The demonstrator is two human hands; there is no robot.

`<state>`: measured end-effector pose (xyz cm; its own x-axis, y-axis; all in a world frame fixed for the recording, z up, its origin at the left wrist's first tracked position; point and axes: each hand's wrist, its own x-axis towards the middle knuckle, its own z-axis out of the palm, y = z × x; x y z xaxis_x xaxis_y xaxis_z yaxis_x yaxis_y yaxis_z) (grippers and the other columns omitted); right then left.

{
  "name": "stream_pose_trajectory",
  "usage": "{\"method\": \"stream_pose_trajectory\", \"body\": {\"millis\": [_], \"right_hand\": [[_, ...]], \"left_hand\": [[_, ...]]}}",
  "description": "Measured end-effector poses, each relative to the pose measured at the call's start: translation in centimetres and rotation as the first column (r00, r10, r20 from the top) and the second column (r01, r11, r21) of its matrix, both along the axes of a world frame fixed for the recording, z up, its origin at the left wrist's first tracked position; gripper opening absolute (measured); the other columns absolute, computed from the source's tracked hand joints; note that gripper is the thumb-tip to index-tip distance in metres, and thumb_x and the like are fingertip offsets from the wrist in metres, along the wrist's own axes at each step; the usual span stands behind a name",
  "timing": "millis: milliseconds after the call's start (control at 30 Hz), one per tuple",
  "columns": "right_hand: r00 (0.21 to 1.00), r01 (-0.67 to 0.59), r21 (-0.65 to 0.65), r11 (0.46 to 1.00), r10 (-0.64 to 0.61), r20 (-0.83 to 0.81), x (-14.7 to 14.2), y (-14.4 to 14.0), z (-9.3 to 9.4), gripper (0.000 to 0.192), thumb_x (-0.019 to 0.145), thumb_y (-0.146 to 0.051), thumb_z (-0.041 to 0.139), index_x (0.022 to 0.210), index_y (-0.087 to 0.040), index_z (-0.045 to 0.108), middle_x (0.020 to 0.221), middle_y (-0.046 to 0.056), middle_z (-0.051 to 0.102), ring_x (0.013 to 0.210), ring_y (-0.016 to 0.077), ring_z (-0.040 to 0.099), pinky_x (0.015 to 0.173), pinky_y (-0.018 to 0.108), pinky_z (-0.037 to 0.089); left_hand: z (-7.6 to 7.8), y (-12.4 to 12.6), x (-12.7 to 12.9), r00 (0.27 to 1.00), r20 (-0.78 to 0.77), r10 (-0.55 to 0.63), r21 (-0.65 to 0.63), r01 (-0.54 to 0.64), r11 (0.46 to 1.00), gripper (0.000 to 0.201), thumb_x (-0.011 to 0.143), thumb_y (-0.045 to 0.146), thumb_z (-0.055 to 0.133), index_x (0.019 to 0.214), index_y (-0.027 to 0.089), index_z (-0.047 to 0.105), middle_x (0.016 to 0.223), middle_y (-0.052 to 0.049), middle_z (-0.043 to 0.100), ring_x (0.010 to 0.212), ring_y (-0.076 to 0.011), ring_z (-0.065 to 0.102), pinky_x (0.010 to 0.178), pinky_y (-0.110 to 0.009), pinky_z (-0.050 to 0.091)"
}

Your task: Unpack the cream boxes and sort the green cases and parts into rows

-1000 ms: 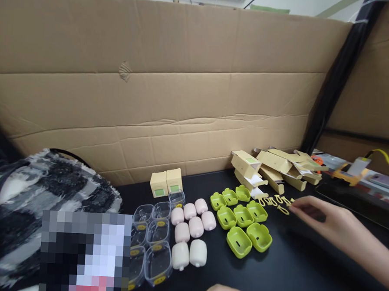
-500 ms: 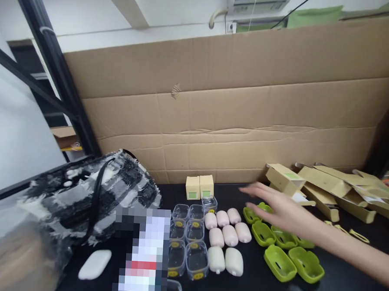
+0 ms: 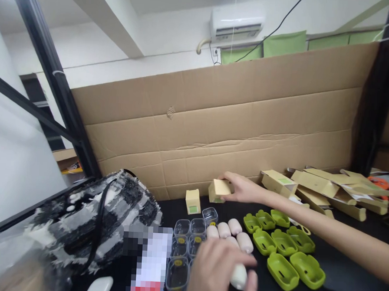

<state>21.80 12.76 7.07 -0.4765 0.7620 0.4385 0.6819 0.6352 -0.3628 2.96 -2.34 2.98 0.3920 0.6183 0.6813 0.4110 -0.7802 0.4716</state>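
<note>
My right hand (image 3: 239, 188) reaches in from the right and grips a small pale-yellow cardboard box (image 3: 217, 190), tilted, near the cardboard wall. A similar box (image 3: 193, 202) stands upright to its left. My left hand (image 3: 216, 268) is low in front, slightly blurred, with thumb and fingers apart. Between them shows a rounded white piece (image 3: 239, 277), which appears to lie on the table. Pale pinkish rounded pieces (image 3: 235, 227) lie just beyond that hand, some partly hidden by it. Clear plastic cups (image 3: 179, 270) with yellow stickers stand in rows to its left.
Several green flower-edged holders (image 3: 283, 271) lie right of the rounded pieces, under and before my right forearm. Opened yellow boxes (image 3: 323, 185) are piled at the back right. A black-and-white fringed bag (image 3: 112, 219) sits left. The cardboard wall (image 3: 214, 133) stands behind.
My right hand has moved left from above the green holders and taken hold of one box, parting it from the other. My left hand has come into view. The view has tilted up.
</note>
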Motion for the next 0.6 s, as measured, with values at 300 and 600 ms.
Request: {"method": "stream_pose_trajectory", "body": {"millis": [300,600], "right_hand": [[0.978,-0.038,0.053,0.998,0.048,-0.202,2.5,-13.3,-3.0,0.049,0.075,-0.024,0.077,0.114,-0.026,0.048,0.103,0.003,0.062,0.092,0.0194,0.063,0.077,0.030,0.054],[0.951,-0.266,0.369,0.890,0.306,-0.053,2.9,-16.9,-2.4,0.011,0.094,-0.031,0.051,0.102,-0.024,0.049,0.103,0.006,0.069,0.096,0.0150,0.067,0.081,0.019,0.054]], "left_hand": [[1.4,3.1,0.4,0.947,-0.314,-0.068,-0.029,0.062,0.998,0.096,0.074,0.031,0.076,0.143,0.035,0.010,0.133,-0.012,0.055,0.119,-0.0309,0.056,0.094,-0.052,0.051],[0.3,3.2,-0.6,0.964,-0.260,0.050,0.211,0.006,0.977,0.063,0.069,0.000,0.062,0.122,0.022,0.036,0.118,-0.013,0.062,0.107,-0.0248,0.063,0.083,-0.038,0.058]]}}
